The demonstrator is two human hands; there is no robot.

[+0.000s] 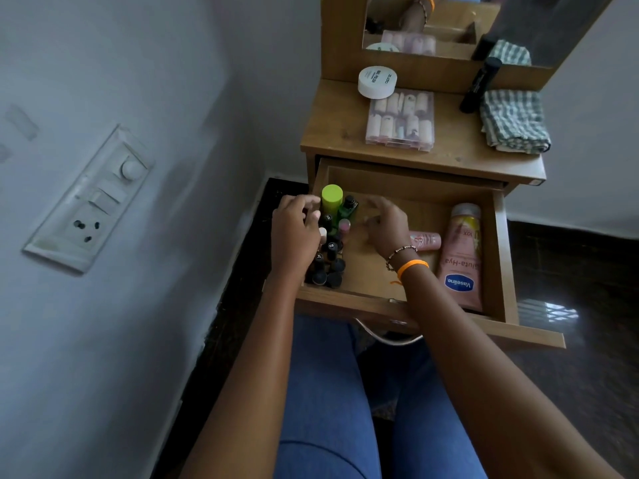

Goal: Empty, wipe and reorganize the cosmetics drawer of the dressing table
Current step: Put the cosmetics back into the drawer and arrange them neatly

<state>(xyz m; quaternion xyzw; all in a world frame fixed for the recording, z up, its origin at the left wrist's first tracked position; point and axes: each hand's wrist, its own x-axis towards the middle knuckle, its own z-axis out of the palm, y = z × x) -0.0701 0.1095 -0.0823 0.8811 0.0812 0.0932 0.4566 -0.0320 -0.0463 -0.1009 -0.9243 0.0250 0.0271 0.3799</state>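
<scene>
The wooden drawer (501,257) of the dressing table is pulled open. Several small dark-capped nail polish bottles (332,257) stand clustered in its left part, behind them a bottle with a lime-green cap (332,197). My left hand (294,236) rests against the left side of this cluster, fingers loosely curved. My right hand (389,223), blurred by motion, hovers just right of the cluster with relaxed fingers and nothing in it. A pink Vaseline tube (461,257) lies along the right wall, a small pink tube (427,240) beside it.
On the tabletop sit a white round jar (377,81), a clear case of false nails (401,121), a black tube (480,84) and a folded checked cloth (513,121). A mirror (449,22) rises behind. A wall with a switch plate (90,198) stands close on the left.
</scene>
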